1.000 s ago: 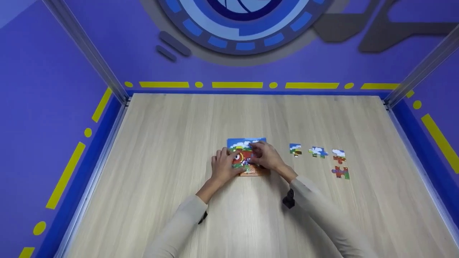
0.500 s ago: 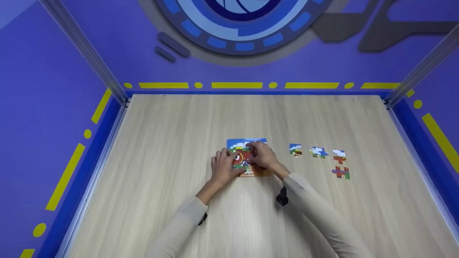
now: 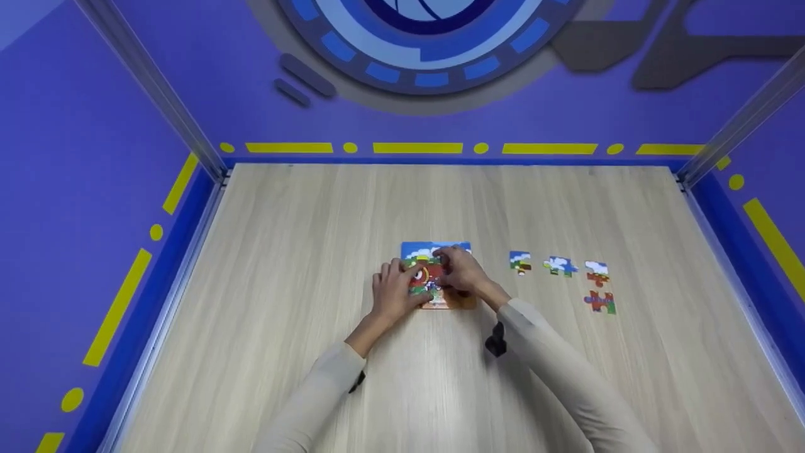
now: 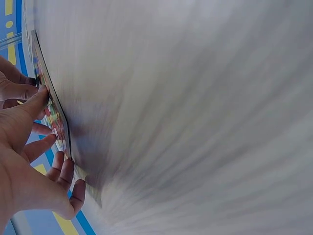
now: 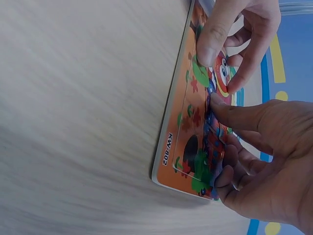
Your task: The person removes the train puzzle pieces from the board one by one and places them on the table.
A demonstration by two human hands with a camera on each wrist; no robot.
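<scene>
A jigsaw puzzle board (image 3: 435,246) lies flat on the table, showing blue sky and clouds above a red character. Its orange border reads KW-802 in the right wrist view. My left hand (image 3: 392,290) holds the board at its left side, thumb and index finger on the picture, other fingers along the edge. Over the board's right half, my right hand (image 3: 464,275) pinches a puzzle piece (image 5: 216,131) against the picture with thumb and curled fingers; the hand covers most of that piece in the head view.
To the right on the wooden table (image 3: 302,251) lie several loose pieces: a blue and green one (image 3: 519,260), a cloud piece (image 3: 560,265), a white and red piece (image 3: 597,272) and a red-green piece (image 3: 600,302). Blue-purple panels (image 3: 390,129) wall the table in.
My right hand and forearm have shifted slightly left and the fingers have drawn in over the board. My left hand stays in place on the board; the loose pieces lie as before.
</scene>
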